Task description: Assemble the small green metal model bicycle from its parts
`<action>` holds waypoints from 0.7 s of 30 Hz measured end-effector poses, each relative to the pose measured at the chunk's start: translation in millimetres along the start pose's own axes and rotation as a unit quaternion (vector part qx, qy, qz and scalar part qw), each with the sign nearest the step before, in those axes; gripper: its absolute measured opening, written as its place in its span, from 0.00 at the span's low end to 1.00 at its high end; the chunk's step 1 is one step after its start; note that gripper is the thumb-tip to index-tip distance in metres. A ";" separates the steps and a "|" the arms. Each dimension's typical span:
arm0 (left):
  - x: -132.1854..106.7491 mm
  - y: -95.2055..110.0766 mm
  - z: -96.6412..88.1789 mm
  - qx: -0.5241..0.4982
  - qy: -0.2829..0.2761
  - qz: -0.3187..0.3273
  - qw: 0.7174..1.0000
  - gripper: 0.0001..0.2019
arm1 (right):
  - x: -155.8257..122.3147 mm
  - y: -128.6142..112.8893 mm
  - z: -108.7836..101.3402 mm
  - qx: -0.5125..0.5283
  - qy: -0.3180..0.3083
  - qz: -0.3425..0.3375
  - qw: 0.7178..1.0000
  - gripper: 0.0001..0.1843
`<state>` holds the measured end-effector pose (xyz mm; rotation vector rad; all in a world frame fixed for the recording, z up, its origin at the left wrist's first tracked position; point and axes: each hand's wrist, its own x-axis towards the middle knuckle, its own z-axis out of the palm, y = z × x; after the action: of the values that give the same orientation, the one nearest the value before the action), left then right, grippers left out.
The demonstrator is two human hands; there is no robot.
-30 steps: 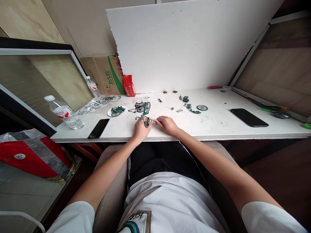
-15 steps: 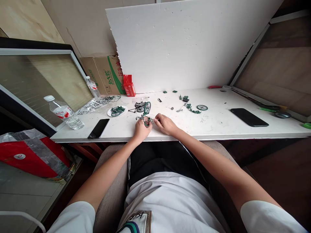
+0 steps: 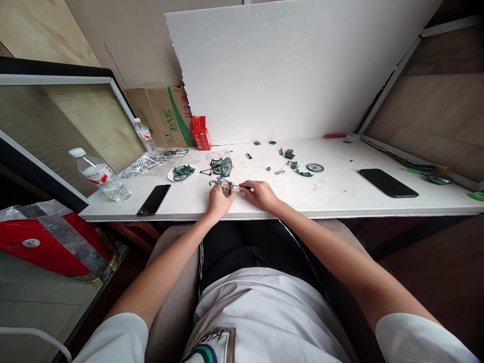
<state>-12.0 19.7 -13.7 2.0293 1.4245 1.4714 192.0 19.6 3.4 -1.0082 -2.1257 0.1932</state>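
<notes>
My left hand (image 3: 219, 200) rests at the near edge of the white table (image 3: 340, 199), its fingers closed on a small green model bicycle (image 3: 224, 177) whose one wheel stands upright behind the hand. My right hand (image 3: 262, 194) is just to the right, pinching a thin dark tool (image 3: 242, 187) whose tip points left at the model. Loose green parts (image 3: 298, 170) and a spare wheel (image 3: 315, 167) lie further right.
A black phone (image 3: 153, 199) lies left of my hands and another phone (image 3: 387, 182) at the right. A white dish of green parts (image 3: 182, 173), a plastic bag, two water bottles (image 3: 101, 176), a red box (image 3: 201, 133) and a cardboard box stand at the back left.
My right hand drew in to the model and then slid back right; the thin tool now shows between its fingers and the model. The left hand barely moved.
</notes>
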 end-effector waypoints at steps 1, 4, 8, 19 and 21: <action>0.0 -0.1 0.0 0.001 -0.001 0.000 1.000 0.05 | 0.1 0.2 -0.1 -0.003 0.001 0.001 1.000 0.11; -0.5 1.2 -0.6 0.005 -0.003 0.000 1.000 0.04 | 0.1 0.2 -0.4 -0.013 0.001 0.001 1.000 0.13; -1.7 4.4 -2.0 0.019 -0.007 0.005 1.000 0.04 | -0.7 -1.5 -1.1 -0.032 -0.006 0.005 0.999 0.15; -2.0 5.2 -2.2 0.042 -0.001 0.017 0.999 0.04 | -0.2 -2.1 -2.9 -0.003 -0.008 0.006 1.000 0.16; -2.2 6.3 -2.6 0.039 -0.008 0.012 0.999 0.04 | -0.3 -2.3 -3.5 0.001 -0.010 0.006 1.000 0.16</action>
<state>-10.7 14.0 -9.5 2.1062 1.4776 1.4276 193.1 17.2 6.7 -1.0232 -2.1369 0.2114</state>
